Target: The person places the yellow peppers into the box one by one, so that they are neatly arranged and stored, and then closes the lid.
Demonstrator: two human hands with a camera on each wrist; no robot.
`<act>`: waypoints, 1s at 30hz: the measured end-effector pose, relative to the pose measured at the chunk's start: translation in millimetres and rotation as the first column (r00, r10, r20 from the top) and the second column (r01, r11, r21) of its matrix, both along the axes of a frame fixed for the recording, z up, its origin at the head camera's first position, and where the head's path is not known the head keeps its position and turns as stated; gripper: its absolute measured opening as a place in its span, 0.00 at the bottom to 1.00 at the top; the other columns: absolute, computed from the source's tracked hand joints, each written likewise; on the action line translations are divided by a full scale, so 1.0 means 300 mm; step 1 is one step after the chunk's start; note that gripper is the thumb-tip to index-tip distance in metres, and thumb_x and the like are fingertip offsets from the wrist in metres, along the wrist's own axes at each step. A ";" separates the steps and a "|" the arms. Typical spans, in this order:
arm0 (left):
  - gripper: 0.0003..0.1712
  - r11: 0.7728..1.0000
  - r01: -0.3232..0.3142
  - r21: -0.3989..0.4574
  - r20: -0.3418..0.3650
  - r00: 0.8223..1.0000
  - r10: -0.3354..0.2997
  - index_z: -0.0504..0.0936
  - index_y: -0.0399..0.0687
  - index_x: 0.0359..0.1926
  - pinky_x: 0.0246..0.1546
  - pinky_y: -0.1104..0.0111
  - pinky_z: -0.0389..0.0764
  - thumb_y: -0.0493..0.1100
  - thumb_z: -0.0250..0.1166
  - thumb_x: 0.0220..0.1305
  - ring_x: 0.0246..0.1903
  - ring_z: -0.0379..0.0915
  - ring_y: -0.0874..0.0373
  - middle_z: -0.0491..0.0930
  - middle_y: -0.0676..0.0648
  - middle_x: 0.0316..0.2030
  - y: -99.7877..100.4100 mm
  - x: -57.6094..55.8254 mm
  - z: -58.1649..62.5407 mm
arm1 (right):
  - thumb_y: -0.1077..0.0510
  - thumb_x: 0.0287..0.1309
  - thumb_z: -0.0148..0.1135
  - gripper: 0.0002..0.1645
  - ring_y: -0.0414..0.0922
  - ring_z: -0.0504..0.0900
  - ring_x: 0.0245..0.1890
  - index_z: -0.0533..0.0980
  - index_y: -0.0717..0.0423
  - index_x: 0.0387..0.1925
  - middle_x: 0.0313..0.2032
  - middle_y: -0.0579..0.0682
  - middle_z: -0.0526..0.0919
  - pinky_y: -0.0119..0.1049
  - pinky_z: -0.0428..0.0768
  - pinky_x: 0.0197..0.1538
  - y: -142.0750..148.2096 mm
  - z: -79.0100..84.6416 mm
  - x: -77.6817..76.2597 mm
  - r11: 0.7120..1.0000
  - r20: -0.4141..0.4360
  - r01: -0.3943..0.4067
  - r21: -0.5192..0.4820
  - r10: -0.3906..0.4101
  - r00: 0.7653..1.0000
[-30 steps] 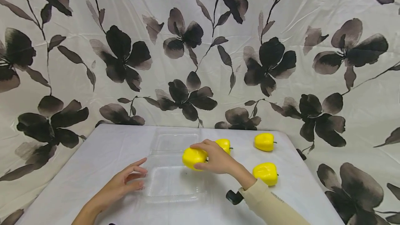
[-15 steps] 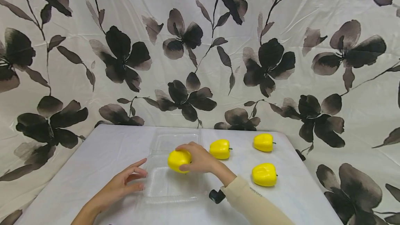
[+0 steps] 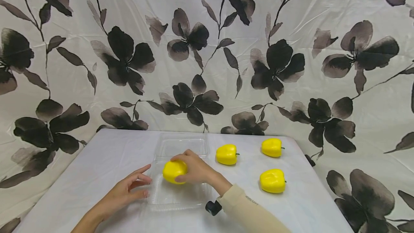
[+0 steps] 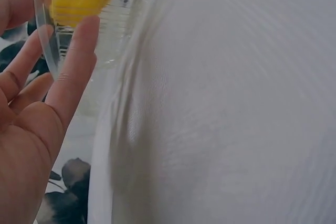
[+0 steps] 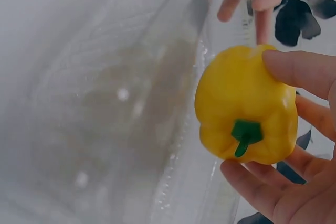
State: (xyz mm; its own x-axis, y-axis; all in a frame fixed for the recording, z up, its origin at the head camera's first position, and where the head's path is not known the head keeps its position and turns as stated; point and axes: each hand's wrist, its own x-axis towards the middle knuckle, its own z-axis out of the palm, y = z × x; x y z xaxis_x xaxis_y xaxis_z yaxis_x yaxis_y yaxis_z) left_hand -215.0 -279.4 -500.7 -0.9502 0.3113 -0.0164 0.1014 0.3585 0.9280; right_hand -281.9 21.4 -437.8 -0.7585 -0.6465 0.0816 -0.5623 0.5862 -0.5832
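Note:
My right hand (image 3: 196, 170) grips a yellow bell pepper (image 3: 173, 172) over the base of a clear plastic clamshell container (image 3: 176, 205). In the right wrist view the pepper (image 5: 241, 90) has its green stem (image 5: 245, 134) toward the camera, with my thumb on one side and fingers on the other. At the container's left side is my left hand (image 3: 124, 190), fingers loosely spread. The left wrist view has that hand (image 4: 39, 124) with fingertips right at the clear wall, yellow showing behind it.
Several more yellow bell peppers lie on the white-covered table: one right of the container (image 3: 226, 154), one at the back right (image 3: 271, 147), one nearer on the right (image 3: 272, 181). The container's lid (image 3: 182, 148) lies folded back. A floral curtain (image 3: 194, 46) hangs behind.
My right hand has carried the bell pepper leftward, from the container's right edge to over its base. The left hand has stayed in place at the container's left side.

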 end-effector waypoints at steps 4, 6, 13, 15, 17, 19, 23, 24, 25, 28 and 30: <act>0.23 1.000 0.003 -0.001 -0.003 1.000 -0.003 0.81 0.44 0.59 0.61 0.73 0.79 0.46 0.75 0.68 0.70 0.71 0.41 0.51 0.45 0.84 -0.003 0.002 0.001 | 0.52 0.58 0.80 0.36 0.39 0.73 0.52 0.79 0.42 0.68 0.53 0.45 0.75 0.35 0.78 0.61 -0.022 -0.011 0.002 1.000 -0.012 0.017 0.018 -0.017 1.000; 0.23 1.000 0.006 -0.005 -0.006 1.000 -0.006 0.81 0.45 0.59 0.61 0.72 0.79 0.46 0.75 0.68 0.70 0.72 0.41 0.51 0.44 0.84 -0.004 0.002 0.002 | 0.52 0.58 0.80 0.36 0.40 0.72 0.53 0.79 0.42 0.68 0.53 0.44 0.75 0.35 0.78 0.60 -0.029 -0.015 0.003 0.999 -0.016 0.022 0.026 -0.022 1.000; 0.23 0.999 0.039 0.000 -0.020 0.999 -0.039 0.80 0.44 0.59 0.62 0.74 0.78 0.45 0.75 0.69 0.70 0.71 0.38 0.50 0.42 0.84 -0.011 0.002 0.001 | 0.53 0.59 0.80 0.36 0.43 0.71 0.53 0.79 0.43 0.68 0.53 0.47 0.73 0.36 0.78 0.60 -0.049 -0.024 0.002 0.999 0.002 0.024 0.029 -0.024 1.000; 0.22 0.999 0.049 0.004 -0.027 0.998 -0.049 0.80 0.43 0.59 0.61 0.75 0.78 0.44 0.74 0.69 0.70 0.71 0.37 0.49 0.41 0.84 -0.013 0.001 0.000 | 0.52 0.59 0.80 0.36 0.42 0.70 0.53 0.79 0.42 0.69 0.53 0.46 0.72 0.36 0.78 0.60 -0.053 -0.026 0.000 0.999 0.014 0.025 0.033 -0.025 1.000; 0.22 0.998 0.058 0.005 -0.036 0.998 -0.058 0.81 0.43 0.59 0.61 0.75 0.79 0.44 0.74 0.69 0.69 0.71 0.37 0.49 0.40 0.84 -0.014 0.000 -0.002 | 0.52 0.59 0.80 0.36 0.43 0.70 0.53 0.79 0.42 0.69 0.53 0.46 0.72 0.36 0.78 0.59 -0.056 -0.029 -0.002 0.999 0.021 0.022 0.035 -0.022 1.000; 0.21 0.998 0.062 -0.001 -0.048 0.997 -0.062 0.81 0.44 0.58 0.61 0.75 0.79 0.44 0.74 0.69 0.69 0.72 0.37 0.50 0.40 0.84 -0.015 -0.001 -0.003 | 0.52 0.59 0.80 0.36 0.43 0.70 0.53 0.79 0.42 0.68 0.53 0.46 0.72 0.36 0.78 0.59 -0.059 -0.031 -0.005 0.999 0.022 0.019 0.040 -0.020 1.000; 0.21 0.998 0.065 -0.014 -0.063 0.996 -0.066 0.81 0.44 0.58 0.62 0.75 0.79 0.45 0.75 0.69 0.68 0.73 0.39 0.51 0.41 0.84 -0.016 -0.003 -0.004 | 0.52 0.59 0.80 0.35 0.42 0.69 0.53 0.79 0.41 0.68 0.52 0.46 0.72 0.35 0.77 0.59 -0.064 -0.035 -0.010 0.999 0.019 0.011 0.051 -0.012 1.000; 0.21 0.998 0.064 -0.016 -0.064 0.996 -0.065 0.81 0.45 0.58 0.62 0.75 0.78 0.45 0.75 0.69 0.68 0.74 0.39 0.51 0.41 0.84 -0.016 -0.004 -0.004 | 0.52 0.59 0.80 0.35 0.42 0.69 0.53 0.79 0.41 0.68 0.52 0.45 0.72 0.35 0.77 0.59 -0.066 -0.035 -0.011 0.999 0.019 0.007 0.053 -0.009 1.000; 0.21 0.998 0.064 -0.017 -0.064 0.996 -0.065 0.81 0.45 0.58 0.62 0.75 0.78 0.45 0.75 0.69 0.68 0.74 0.39 0.51 0.41 0.84 -0.016 -0.003 -0.003 | 0.52 0.59 0.80 0.35 0.42 0.69 0.52 0.79 0.41 0.68 0.52 0.45 0.73 0.35 0.77 0.58 -0.068 -0.036 -0.011 0.998 0.021 0.006 0.055 -0.008 1.000; 0.21 0.998 0.062 -0.013 -0.055 0.997 -0.063 0.81 0.45 0.58 0.62 0.77 0.77 0.45 0.75 0.69 0.68 0.73 0.39 0.51 0.41 0.84 -0.014 -0.002 -0.002 | 0.52 0.59 0.80 0.35 0.41 0.69 0.52 0.79 0.40 0.68 0.52 0.44 0.73 0.34 0.77 0.58 -0.076 -0.040 -0.013 0.998 0.021 0.003 0.068 -0.004 1.000; 0.21 0.998 0.061 -0.006 -0.046 0.997 -0.061 0.81 0.44 0.58 0.61 0.77 0.77 0.45 0.75 0.69 0.69 0.73 0.38 0.50 0.41 0.84 -0.013 -0.001 -0.001 | 0.52 0.59 0.80 0.35 0.41 0.70 0.52 0.79 0.40 0.68 0.52 0.44 0.74 0.33 0.77 0.57 -0.080 -0.043 -0.014 0.997 0.017 0.000 0.072 -0.001 1.000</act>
State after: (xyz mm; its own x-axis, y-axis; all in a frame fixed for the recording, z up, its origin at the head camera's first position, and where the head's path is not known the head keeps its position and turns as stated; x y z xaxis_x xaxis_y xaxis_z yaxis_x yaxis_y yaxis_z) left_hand -215.3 -283.3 -501.0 -0.9292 0.3686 0.0256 0.1660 0.3546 0.9202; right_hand -286.2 -2.7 -450.5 -0.7599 -0.6496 0.0219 -0.5523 0.6275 -0.5488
